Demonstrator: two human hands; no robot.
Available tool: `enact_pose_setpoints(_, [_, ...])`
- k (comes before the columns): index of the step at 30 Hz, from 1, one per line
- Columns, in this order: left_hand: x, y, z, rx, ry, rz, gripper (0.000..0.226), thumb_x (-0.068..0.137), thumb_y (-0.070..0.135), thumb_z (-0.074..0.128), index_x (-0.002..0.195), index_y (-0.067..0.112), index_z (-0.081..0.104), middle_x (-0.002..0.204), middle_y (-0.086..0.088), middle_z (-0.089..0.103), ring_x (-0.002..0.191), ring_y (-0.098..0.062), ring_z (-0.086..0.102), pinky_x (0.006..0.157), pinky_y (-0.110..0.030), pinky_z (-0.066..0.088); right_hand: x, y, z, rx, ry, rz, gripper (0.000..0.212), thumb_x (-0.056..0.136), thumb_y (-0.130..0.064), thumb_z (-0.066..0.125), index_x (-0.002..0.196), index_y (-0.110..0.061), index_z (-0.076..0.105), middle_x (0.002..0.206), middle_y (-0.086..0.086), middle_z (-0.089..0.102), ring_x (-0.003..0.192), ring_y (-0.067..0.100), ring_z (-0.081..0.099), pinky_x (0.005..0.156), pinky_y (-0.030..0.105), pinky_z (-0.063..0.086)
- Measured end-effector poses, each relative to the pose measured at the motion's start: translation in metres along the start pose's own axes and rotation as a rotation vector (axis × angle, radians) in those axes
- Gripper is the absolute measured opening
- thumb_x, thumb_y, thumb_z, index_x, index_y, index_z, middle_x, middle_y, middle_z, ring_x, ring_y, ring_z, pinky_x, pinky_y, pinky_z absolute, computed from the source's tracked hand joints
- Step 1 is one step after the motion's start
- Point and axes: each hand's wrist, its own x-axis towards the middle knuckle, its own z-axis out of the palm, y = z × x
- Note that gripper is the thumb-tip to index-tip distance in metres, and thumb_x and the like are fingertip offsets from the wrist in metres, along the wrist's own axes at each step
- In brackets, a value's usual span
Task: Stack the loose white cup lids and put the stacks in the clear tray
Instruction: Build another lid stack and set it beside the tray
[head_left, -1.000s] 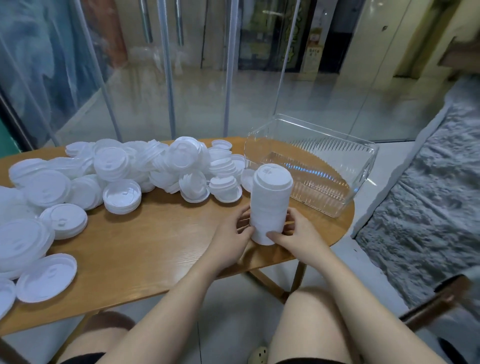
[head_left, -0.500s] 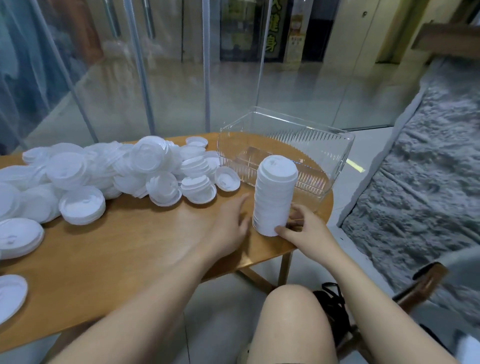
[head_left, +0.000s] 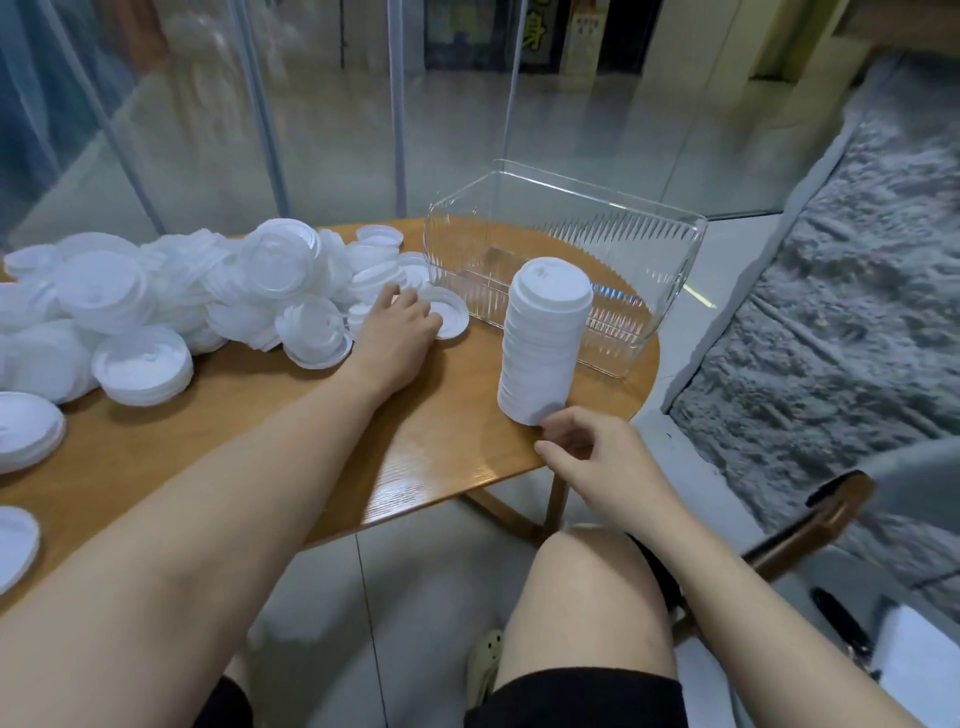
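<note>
White plastic, nested: your tall stack of lids (head_left: 545, 338) stands upright on the wooden table (head_left: 322, 441), near its front edge and just beside the clear tray (head_left: 670, 260), which holds no lids yet. Your right hand (head_left: 597, 457) sits at the stack's foot, fingers loosely curled, thumb and forefinger touching or nearly touching the bottom lid; whether they actually pinch it cannot be told. Judgement: it is there to steady a column that leans slightly. Your left hand (head_left: 400, 327) reaches across to the loose pile of lids (head_left: 208, 291), fingers extended over a single upturned lid (head_left: 447, 312) beside the tray wall, holding nothing. Judgement: you are fetching more lids before loading the stack into the tray.
</note>
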Motion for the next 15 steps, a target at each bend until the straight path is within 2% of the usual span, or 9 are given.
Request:
enact_pose_setpoints(2, [-0.004, -0.002, -0.005, -0.038, 0.044, -0.023, 0.023, 0.064, -0.011, 0.067, 0.063, 0.010, 0.058, 0.060, -0.007, 0.052, 0.070, -0.032, 0.054, 0.090, -0.042, 0.031, 0.001, -0.008, 0.005, 0.002, -0.015, -0.008, 0.009, 0.089, -0.018, 0.076, 0.098, -0.017, 0.076, 0.091, -0.008, 0.075, 0.087, 0.006, 0.069, 0.082, 0.022, 0.055])
enact_pose_setpoints(4, [-0.012, -0.004, -0.013, -0.134, 0.080, -0.100, 0.020, 0.066, -0.008, 0.066, 0.066, 0.011, 0.062, 0.064, -0.005, 0.058, 0.073, -0.033, 0.057, 0.089, -0.042, 0.031, 0.003, -0.016, 0.012, 0.015, -0.038, -0.013, 0.009, 0.090, -0.019, 0.076, 0.098, -0.018, 0.077, 0.091, -0.011, 0.075, 0.087, 0.004, 0.068, 0.080, 0.017, 0.054])
enact_pose_setpoints(7, [-0.032, -0.006, -0.035, -0.404, 0.159, -0.200, 0.012, 0.080, 0.005, 0.077, 0.078, 0.015, 0.070, 0.080, 0.000, 0.072, 0.088, -0.030, 0.063, 0.092, -0.039, 0.030, 0.009, -0.030, 0.028, 0.044, -0.060, -0.040, 0.009, 0.090, -0.019, 0.075, 0.099, -0.021, 0.075, 0.091, -0.013, 0.074, 0.087, 0.000, 0.067, 0.076, 0.010, 0.050])
enact_pose_setpoints(10, [-0.068, -0.008, -0.074, -0.690, 0.126, -0.284, 0.009, 0.091, 0.014, 0.076, 0.086, 0.019, 0.070, 0.085, 0.011, 0.068, 0.090, -0.017, 0.061, 0.085, -0.031, 0.036, 0.016, -0.046, 0.049, 0.078, -0.076, -0.077, 0.013, 0.091, -0.022, 0.075, 0.104, -0.024, 0.072, 0.095, -0.012, 0.073, 0.090, -0.001, 0.067, 0.078, 0.011, 0.048])
enact_pose_setpoints(13, [-0.118, -0.009, -0.108, -1.000, 0.062, -0.530, 0.014, 0.096, 0.018, 0.073, 0.084, 0.017, 0.066, 0.076, 0.014, 0.063, 0.074, -0.001, 0.057, 0.071, -0.017, 0.041, 0.024, -0.066, 0.070, 0.154, -0.116, -0.096, 0.041, 0.085, -0.042, 0.079, 0.120, -0.030, 0.062, 0.109, -0.014, 0.067, 0.100, 0.000, 0.064, 0.083, 0.018, 0.052])
enact_pose_setpoints(15, [-0.148, -0.013, -0.118, -1.161, -0.002, -0.697, 0.010, 0.097, 0.018, 0.072, 0.089, 0.014, 0.070, 0.076, 0.007, 0.070, 0.072, -0.004, 0.059, 0.068, -0.016, 0.045, 0.030, -0.080, 0.086, 0.187, -0.194, -0.105, 0.066, 0.078, -0.051, 0.081, 0.135, -0.032, 0.053, 0.123, -0.015, 0.059, 0.109, 0.002, 0.059, 0.082, 0.012, 0.050])
